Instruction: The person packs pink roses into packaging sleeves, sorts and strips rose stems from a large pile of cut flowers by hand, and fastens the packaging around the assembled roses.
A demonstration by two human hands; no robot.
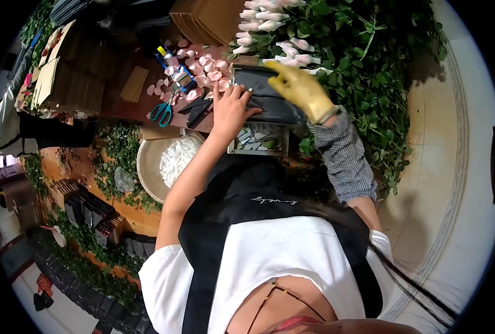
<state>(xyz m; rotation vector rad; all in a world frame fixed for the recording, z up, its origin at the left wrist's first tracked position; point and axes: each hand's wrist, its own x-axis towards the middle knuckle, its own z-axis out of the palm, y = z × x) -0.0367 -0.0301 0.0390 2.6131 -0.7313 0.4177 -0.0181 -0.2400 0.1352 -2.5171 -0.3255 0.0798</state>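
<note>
My bare left hand [232, 108] rests with its fingers spread on the near left part of a black, flat, sleeve-like piece [264, 106]. This piece lies over a shallow wooden-edged box [285, 143]. My right hand [301, 90] wears a yellow glove and a checked oversleeve. It hovers at the right of the black piece, fingers apart, with nothing seen in it. Beyond the glove lie pale flower heads in white net sleeves [272, 25], with leafy green stems [364, 72]. Black-handled cutters [198, 111] sit left of my left hand.
Pink petals [209, 68], a blue tool [184, 80] and teal-handled scissors [161, 113] lie on the table at the left. A tub of white pieces [147, 167] stands below the table edge. Cardboard stacks [203, 22] are at the back. Another person's sleeve [5, 119] shows far left.
</note>
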